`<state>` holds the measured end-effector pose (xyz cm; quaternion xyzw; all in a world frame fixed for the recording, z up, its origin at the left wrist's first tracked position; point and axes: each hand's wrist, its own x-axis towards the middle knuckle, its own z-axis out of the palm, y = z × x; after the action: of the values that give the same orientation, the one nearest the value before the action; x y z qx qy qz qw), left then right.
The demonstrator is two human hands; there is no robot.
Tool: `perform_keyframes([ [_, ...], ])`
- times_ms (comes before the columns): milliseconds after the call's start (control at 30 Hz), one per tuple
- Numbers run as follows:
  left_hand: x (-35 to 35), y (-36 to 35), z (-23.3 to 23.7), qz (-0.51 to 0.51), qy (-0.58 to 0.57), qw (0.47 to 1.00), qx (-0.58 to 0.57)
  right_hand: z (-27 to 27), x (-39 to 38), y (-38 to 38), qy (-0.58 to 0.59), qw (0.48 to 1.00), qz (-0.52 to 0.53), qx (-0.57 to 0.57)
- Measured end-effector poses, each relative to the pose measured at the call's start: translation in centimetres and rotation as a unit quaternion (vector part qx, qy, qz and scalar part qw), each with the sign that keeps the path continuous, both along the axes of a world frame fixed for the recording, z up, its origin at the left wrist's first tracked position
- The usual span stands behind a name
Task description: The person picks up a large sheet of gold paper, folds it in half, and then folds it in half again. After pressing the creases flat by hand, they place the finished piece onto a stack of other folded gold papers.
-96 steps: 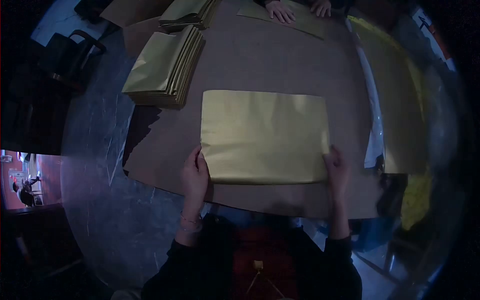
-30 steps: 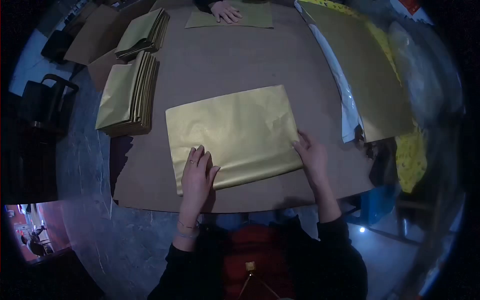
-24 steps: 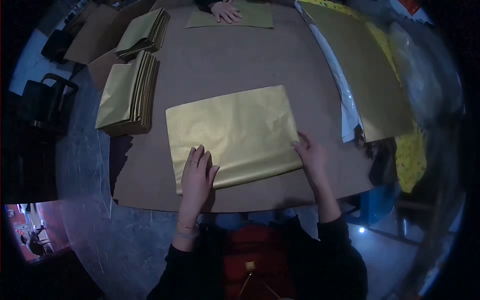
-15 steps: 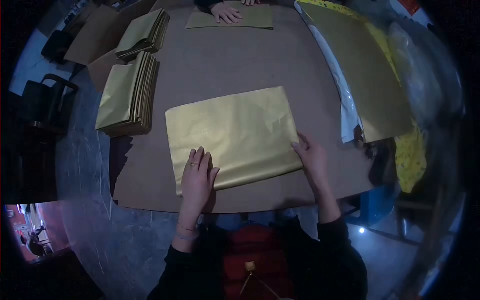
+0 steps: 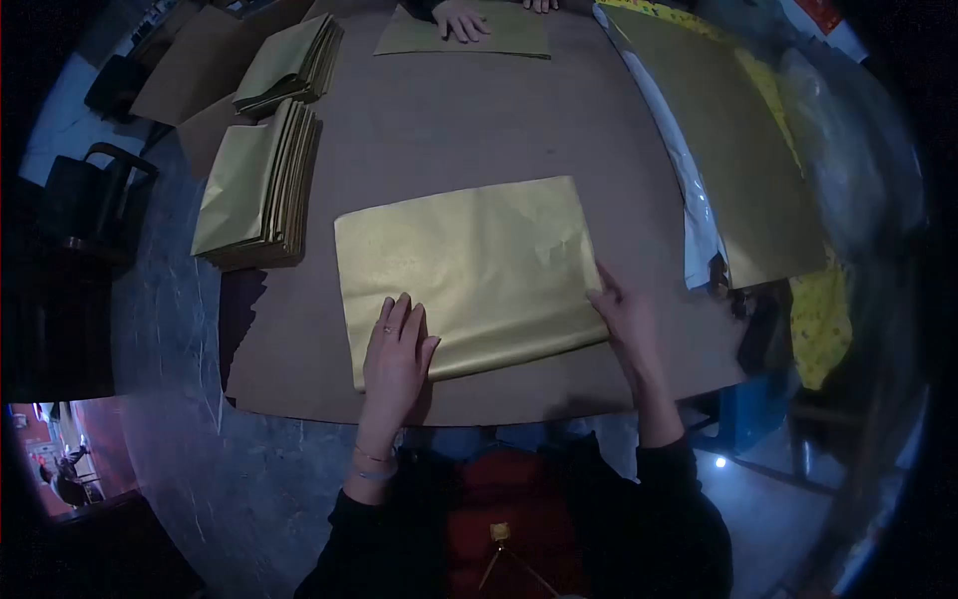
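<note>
A gold sheet [image 5: 469,270], folded along its near edge, lies flat on the brown table covering [image 5: 449,130] in front of me. My left hand [image 5: 397,349] rests on its near left corner, fingers stretched out flat and the thumb slightly apart. At the right edge, my right hand [image 5: 624,314] pinches the sheet between thumb and fingers; part of those fingers is hidden under or behind the edge.
Two stacks of folded gold paper [image 5: 239,190] [image 5: 289,60] stand at the left beside an open cardboard box [image 5: 190,75]. A large pile of flat sheets [image 5: 728,150] lies right. Across the table, another person's hand [image 5: 461,20] presses on gold paper [image 5: 399,38].
The view has shifted very slightly. The other person's hands have moved a little to the right; my hands and the gold sheet stay nearly in place.
</note>
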<state>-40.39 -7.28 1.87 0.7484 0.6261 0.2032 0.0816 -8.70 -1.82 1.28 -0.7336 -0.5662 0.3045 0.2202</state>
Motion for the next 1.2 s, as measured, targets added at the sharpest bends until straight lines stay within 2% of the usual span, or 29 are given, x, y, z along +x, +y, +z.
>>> perform_keyframes([
  [67, 0.0, 0.0, 0.0, 0.002, -0.001, 1.0, -0.009, 0.7, 0.0, 0.1, -0.023, 0.999, 0.013, -0.028],
  [200, -0.1, 0.0, -0.2, -0.003, -0.006, 1.0, -0.008, -0.2, 0.3, 0.0, -0.012, 1.0, 0.013, -0.005],
  [300, -0.2, 0.1, -0.6, -0.009, 0.001, 1.0, -0.013, 0.0, 0.2, 0.2, -0.016, 0.999, 0.007, -0.045],
  [500, -0.1, 0.1, -0.3, -0.003, -0.022, 1.0, -0.017, -0.4, 0.1, -0.2, 0.007, 1.0, -0.006, 0.01],
  [567, 0.0, 0.2, -0.2, -0.001, -0.017, 1.0, -0.016, -1.0, 0.3, -0.2, -0.023, 0.998, 0.015, 0.054],
  [600, 0.0, 0.2, -0.3, -0.001, -0.014, 1.0, -0.012, -0.6, 0.2, -0.2, 0.01, 1.0, -0.002, 0.003],
  [700, 0.0, 0.3, -0.3, 0.006, -0.032, 0.999, -0.024, -0.2, 0.3, 0.0, -0.015, 1.0, 0.014, -0.019],
  [833, 0.1, 0.5, -0.3, 0.003, -0.012, 1.0, -0.009, -0.1, 0.2, -0.1, -0.014, 1.0, -0.003, -0.021],
  [900, 0.0, 0.5, -0.7, 0.003, -0.013, 1.0, -0.008, -1.1, 0.8, 0.1, -0.016, 0.999, 0.027, 0.019],
  [1000, -0.1, 0.6, -0.9, 0.002, -0.02, 1.0, -0.009, -1.7, 0.9, 0.2, -0.018, 0.999, 0.021, -0.028],
  [1067, -0.1, 0.6, -0.9, 0.007, -0.022, 1.0, -0.01, -1.9, 0.9, 0.0, -0.019, 0.999, 0.024, 0.043],
  [1200, -0.1, 0.7, -1.0, 0.001, -0.026, 1.0, -0.009, -0.7, 0.1, -0.3, -0.015, 0.999, 0.011, 0.039],
])
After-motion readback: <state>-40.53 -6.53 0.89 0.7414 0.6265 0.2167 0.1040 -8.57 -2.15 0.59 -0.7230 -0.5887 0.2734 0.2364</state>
